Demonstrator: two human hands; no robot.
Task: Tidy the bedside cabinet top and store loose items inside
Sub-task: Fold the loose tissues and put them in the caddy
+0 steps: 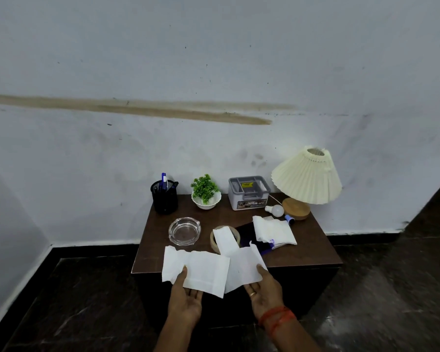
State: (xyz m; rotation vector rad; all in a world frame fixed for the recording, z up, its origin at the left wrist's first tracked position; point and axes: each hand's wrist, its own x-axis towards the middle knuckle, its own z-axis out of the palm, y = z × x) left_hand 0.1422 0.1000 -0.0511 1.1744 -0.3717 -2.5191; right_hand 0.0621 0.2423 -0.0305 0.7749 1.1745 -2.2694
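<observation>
Over the front edge of the cabinet, both palms face up: left hand pinches the left tissue under its thumb, right hand likewise the right tissue. At the back-left corner a mesh cup holds pens; a bowl holds a plant.

1. Wide tissue: white, creased, spread open in front of the glass ashtray and pinched by the left hand.
2. Second tissue: white, in front and right of the ashtray, pinched by the right hand (its far strip overlaps the tape roll).
3. Tape roll: tan, lying flat just right of the ashtray.
4. Crumpled tissue: blue-stained, farther right of the ashtray.
5. Bulb: white, on its side, right of and behind the ashtray.
</observation>
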